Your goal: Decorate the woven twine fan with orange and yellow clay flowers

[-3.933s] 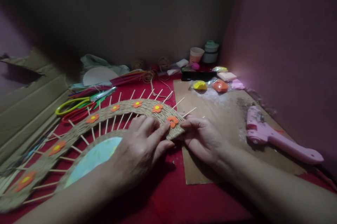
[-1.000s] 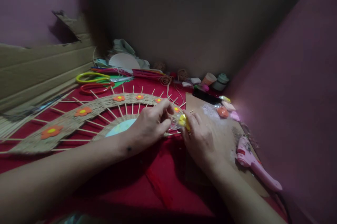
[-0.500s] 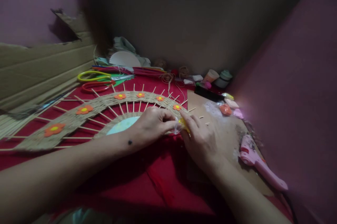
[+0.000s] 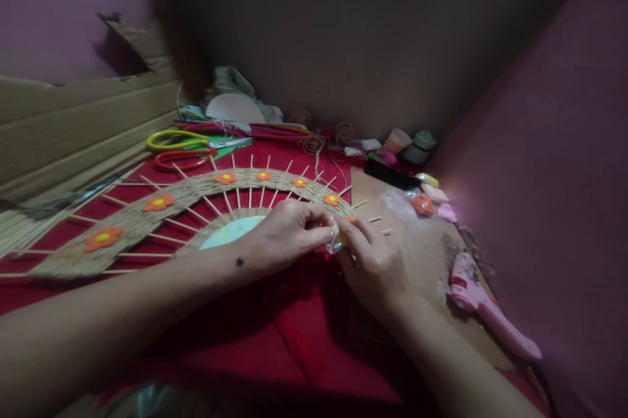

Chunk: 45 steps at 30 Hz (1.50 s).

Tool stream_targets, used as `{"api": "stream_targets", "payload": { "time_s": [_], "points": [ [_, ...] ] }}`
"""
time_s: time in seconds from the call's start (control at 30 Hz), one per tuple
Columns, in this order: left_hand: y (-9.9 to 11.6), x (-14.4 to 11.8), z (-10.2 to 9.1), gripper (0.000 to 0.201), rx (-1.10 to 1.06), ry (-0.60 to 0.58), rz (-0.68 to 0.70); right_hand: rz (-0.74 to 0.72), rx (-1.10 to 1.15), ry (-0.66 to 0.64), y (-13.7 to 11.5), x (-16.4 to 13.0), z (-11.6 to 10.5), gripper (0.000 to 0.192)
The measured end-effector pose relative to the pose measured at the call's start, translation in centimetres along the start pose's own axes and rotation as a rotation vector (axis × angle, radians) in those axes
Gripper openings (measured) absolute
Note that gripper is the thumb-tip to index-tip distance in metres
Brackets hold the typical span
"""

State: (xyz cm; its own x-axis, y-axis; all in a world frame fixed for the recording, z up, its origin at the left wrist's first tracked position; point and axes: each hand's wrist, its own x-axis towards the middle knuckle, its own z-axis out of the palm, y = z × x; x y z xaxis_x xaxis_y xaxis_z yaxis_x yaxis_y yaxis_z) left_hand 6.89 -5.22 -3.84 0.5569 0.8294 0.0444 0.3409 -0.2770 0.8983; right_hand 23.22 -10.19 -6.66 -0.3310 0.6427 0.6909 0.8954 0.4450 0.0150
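Note:
Both hands meet in front of the right end of a woven twine arch on thin sticks point(image 4: 193, 188). My left hand point(image 4: 294, 231) pinches one side of a small clear plastic wrapper point(image 4: 335, 241) with a bit of yellow in it. On its other side, my right hand point(image 4: 373, 261) has its fingers closed round the wrapper, hiding most of the yellow lump. Orange flowers with yellow centres, such as the flower point(image 4: 159, 202), are spaced along the arch. Inside the arch lies a pale green disc point(image 4: 233, 233), partly covered by my left hand.
On the right, a cardboard sheet point(image 4: 422, 274) bears a pink glue gun point(image 4: 490, 310) and a wrapped orange lump point(image 4: 422, 204). Scissors with yellow and red handles point(image 4: 184, 146) lie back left. A dark phone-like slab point(image 4: 390, 176), cups and twine line the back. Red cloth point(image 4: 235, 339) covers the table.
The yellow lump shows less between my fingers now, and the wrapper has shifted slightly. My right fingers have curled in closer. The whole view has moved a little.

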Motion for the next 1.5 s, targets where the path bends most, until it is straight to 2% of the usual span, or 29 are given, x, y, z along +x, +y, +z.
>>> {"api": "stream_targets", "payload": {
  "time_s": [0.1, 0.17, 0.27, 0.33, 0.37, 0.43, 0.5, 0.6, 0.83, 0.87, 1.0, 1.13, 1.33, 1.5],
  "points": [
    [0.0, 0.0, 0.2, 0.015, -0.028, -0.002, 0.03, -0.027, -0.035, -0.021, -0.2, 0.0, -0.3, 0.031],
    [0.2, 0.0, -0.1, 0.013, -0.14, -0.04, -0.04, -0.039, -0.023, -0.029, -0.3, 0.1, -0.5, 0.03],
    [0.7, 0.2, -1.4, 0.012, -0.557, -0.132, -0.164, -0.008, 0.033, -0.012, 0.0, 0.2, -0.5, 0.028],
    [1.1, 0.4, -2.3, 0.021, -0.842, -0.123, -0.11, 0.035, 0.071, 0.002, 0.4, 0.2, -0.4, 0.027],
    [1.2, 0.4, -2.7, 0.022, -0.906, -0.104, -0.085, 0.064, 0.094, 0.001, 0.6, 0.2, -0.3, 0.028],
    [1.2, 0.5, -2.9, 0.013, -0.902, -0.066, -0.071, 0.132, 0.143, -0.018, 1.1, 0.3, -0.3, 0.032],
    [0.8, 0.6, -2.6, 0.007, -0.852, -0.087, -0.086, 0.192, 0.175, -0.038, 1.5, 0.4, -0.4, 0.034],
    [0.2, 0.7, -1.9, 0.008, -0.851, -0.15, -0.102, 0.229, 0.184, -0.02, 2.0, 0.5, -0.4, 0.033],
    [0.3, 0.6, -1.5, 0.009, -0.9, -0.149, -0.168, 0.254, 0.168, 0.023, 3.2, 0.7, -0.5, 0.033],
    [0.3, 0.7, -1.5, 0.006, -0.92, -0.138, -0.159, 0.268, 0.154, 0.024, 3.4, 0.8, -0.5, 0.033],
    [0.4, 0.8, -1.4, 0.028, -0.987, -0.132, -0.127, 0.392, 0.066, 0.015, 4.6, 1.1, -0.5, 0.039],
    [0.3, 0.8, -1.1, 0.01, -0.956, -0.173, -0.124, 0.456, -0.056, -0.057, 6.2, 1.2, -0.4, 0.042],
    [0.3, 0.5, -1.1, 0.008, -0.854, -0.125, -0.163, 0.508, -0.18, -0.1, 8.0, 1.1, -0.2, 0.039],
    [0.1, 0.5, -1.1, 0.013, -0.844, -0.147, -0.186, 0.559, -0.326, -0.147, 9.7, 1.9, -0.7, 0.033]
  ]
}}
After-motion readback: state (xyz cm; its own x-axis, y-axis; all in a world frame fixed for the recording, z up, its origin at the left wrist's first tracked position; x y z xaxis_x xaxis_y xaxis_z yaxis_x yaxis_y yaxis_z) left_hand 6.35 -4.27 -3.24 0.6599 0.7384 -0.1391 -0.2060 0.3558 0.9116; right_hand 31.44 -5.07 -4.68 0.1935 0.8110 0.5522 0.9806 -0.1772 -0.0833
